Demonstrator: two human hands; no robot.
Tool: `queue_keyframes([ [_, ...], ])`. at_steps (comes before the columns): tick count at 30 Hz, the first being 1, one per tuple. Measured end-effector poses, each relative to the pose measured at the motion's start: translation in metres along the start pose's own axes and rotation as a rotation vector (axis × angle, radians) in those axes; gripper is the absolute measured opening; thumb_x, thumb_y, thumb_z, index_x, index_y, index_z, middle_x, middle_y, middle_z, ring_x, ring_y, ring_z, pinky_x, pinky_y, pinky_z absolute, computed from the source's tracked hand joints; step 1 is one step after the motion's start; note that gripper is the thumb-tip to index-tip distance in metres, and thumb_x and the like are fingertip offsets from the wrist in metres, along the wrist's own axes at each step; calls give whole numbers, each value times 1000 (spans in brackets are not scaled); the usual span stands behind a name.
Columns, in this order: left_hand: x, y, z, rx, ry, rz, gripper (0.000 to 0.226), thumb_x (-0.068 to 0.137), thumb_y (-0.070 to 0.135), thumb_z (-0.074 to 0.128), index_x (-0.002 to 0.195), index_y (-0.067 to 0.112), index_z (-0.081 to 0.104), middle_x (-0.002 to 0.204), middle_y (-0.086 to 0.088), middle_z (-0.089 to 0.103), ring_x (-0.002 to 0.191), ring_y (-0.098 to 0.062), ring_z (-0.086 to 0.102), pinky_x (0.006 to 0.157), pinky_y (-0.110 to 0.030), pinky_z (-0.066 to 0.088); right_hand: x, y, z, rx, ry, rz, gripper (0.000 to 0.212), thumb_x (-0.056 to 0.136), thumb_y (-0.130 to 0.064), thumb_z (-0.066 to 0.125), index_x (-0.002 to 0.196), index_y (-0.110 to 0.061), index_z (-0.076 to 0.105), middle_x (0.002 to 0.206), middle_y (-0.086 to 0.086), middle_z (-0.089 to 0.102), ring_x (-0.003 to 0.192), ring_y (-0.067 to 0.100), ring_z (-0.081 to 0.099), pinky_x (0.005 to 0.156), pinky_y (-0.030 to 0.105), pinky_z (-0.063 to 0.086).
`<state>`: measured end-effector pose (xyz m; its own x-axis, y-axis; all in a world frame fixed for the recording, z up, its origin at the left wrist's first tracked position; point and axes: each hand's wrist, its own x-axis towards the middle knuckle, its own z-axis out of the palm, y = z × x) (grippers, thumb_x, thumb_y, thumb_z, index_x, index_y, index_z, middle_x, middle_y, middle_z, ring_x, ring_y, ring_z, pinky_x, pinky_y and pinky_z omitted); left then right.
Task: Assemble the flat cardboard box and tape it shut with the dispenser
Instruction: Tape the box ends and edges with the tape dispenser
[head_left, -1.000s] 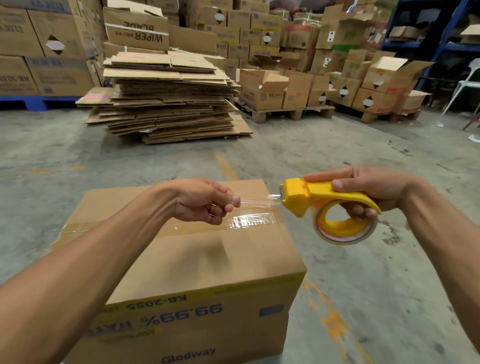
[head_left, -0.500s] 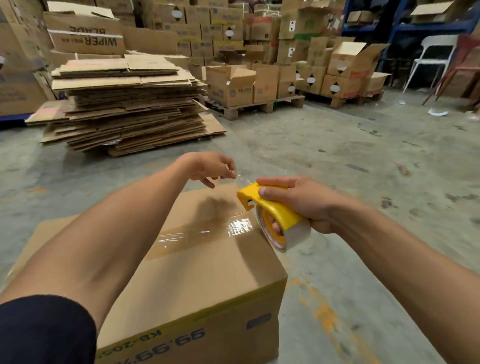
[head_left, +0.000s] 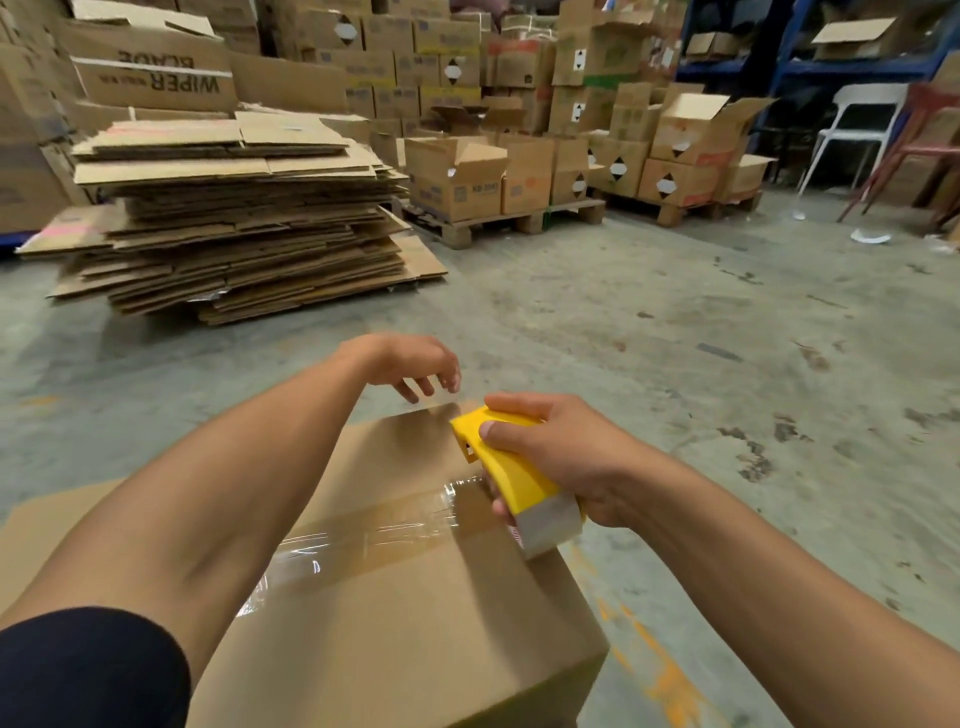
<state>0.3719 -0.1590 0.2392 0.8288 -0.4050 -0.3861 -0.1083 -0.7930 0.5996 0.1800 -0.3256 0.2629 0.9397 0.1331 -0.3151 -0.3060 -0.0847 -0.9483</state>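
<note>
An assembled brown cardboard box (head_left: 415, 613) stands on the floor in front of me, its top flaps closed. A strip of clear tape (head_left: 374, 535) runs across the top seam. My right hand (head_left: 566, 457) grips the yellow tape dispenser (head_left: 506, 467), whose head lies low over the box top near the far edge. My left hand (head_left: 410, 364) hovers over the box's far edge with its fingers apart and curled downward, holding nothing that I can see.
A tall stack of flattened cardboard (head_left: 234, 218) lies on the floor at the far left. Pallets of boxes (head_left: 519, 171) line the back. A white chair (head_left: 857, 130) and a red chair (head_left: 924, 145) stand at the far right. Concrete floor (head_left: 675, 338) surrounds the box.
My left hand has let go of the tape end and opened at the box's far edge. My right hand has brought the dispenser down onto the box top.
</note>
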Motion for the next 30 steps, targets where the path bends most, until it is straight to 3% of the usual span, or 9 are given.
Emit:
queue_keyframes([
  [5, 4, -1, -6, 54, 27, 125, 19, 98, 27, 51, 96, 13, 62, 86, -3, 64, 78, -16, 59, 78, -35, 49, 5, -2, 3, 45, 3, 1, 48, 94, -15, 64, 139, -23, 51, 109, 23, 57, 48, 32, 63, 49, 34, 55],
  [8, 9, -6, 0, 144, 86, 183, 18, 98, 30, 53, 93, 17, 64, 79, -1, 59, 72, -15, 54, 69, -30, 49, 9, -1, 8, 43, 25, 3, 49, 94, -14, 64, 140, -23, 50, 114, 24, 56, 47, 31, 63, 45, 33, 55],
  [14, 18, -17, 13, 125, 94, 197, 16, 97, 34, 55, 96, 22, 65, 82, -3, 54, 77, -17, 53, 65, -28, 50, 13, -2, 15, 32, 51, 2, 50, 95, -14, 62, 142, -22, 48, 126, 29, 55, 46, 31, 63, 44, 32, 56],
  [20, 25, -24, 15, 84, 86, 191, 17, 97, 31, 56, 98, 18, 66, 80, -4, 52, 76, -17, 52, 70, -30, 56, 14, -1, 14, 37, 53, 4, 50, 95, -15, 61, 143, -22, 47, 117, 24, 56, 46, 29, 64, 43, 30, 54],
  [25, 28, -31, 21, 47, 103, 231, 14, 96, 30, 57, 93, 21, 67, 78, -4, 53, 75, -18, 50, 68, -33, 51, 15, -2, 14, 36, 54, -3, 48, 95, -14, 61, 141, -22, 49, 114, 24, 55, 45, 27, 63, 41, 29, 53],
  [30, 31, -42, 28, 44, 139, 248, 12, 94, 38, 57, 88, 34, 65, 89, 1, 63, 84, -16, 56, 80, -36, 48, 14, -2, 15, 52, 49, 11, 44, 95, -15, 62, 136, -25, 53, 113, 26, 57, 47, 29, 63, 43, 31, 55],
])
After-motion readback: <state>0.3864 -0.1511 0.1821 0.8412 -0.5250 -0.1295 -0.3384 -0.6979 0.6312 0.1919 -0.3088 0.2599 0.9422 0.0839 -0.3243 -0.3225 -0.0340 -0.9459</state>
